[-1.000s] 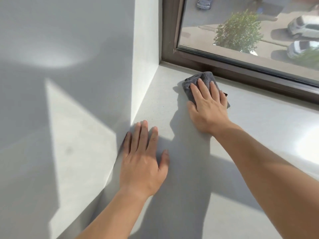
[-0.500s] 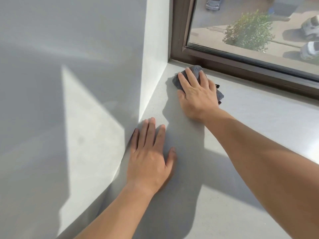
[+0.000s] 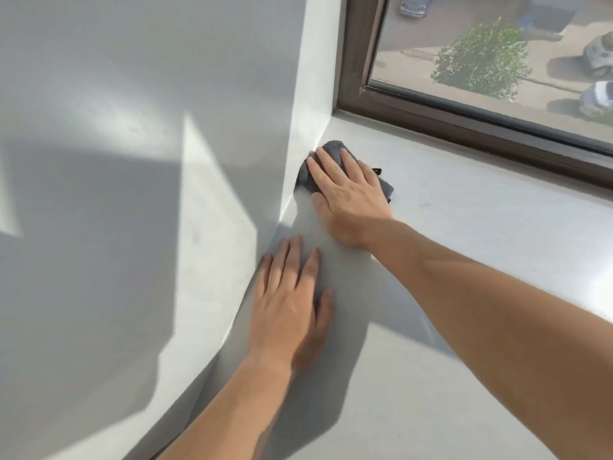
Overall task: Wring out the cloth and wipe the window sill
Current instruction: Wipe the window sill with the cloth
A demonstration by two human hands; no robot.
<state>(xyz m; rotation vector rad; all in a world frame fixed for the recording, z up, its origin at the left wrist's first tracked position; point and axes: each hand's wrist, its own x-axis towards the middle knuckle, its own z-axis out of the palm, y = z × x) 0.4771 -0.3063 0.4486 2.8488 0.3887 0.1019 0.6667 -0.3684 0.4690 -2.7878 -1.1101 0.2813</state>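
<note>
A dark grey cloth [image 3: 335, 149] lies bunched on the pale grey window sill [image 3: 464, 227], pushed up against the side wall at the sill's left end. My right hand [image 3: 348, 197] presses flat on top of the cloth, covering most of it; only its far edge and right corner show. My left hand [image 3: 288, 300] rests flat on the sill nearer to me, fingers spread, right beside the wall, holding nothing.
The white side wall [image 3: 311, 94] bounds the sill on the left. A dark brown window frame [image 3: 464, 124] runs along the sill's far edge, with glass above it showing a bush and parked cars outside. The sill stretches on to the right.
My right hand has slid the cloth leftward along the sill, away from the window frame and up against the side wall. The left hand has stayed flat in place.
</note>
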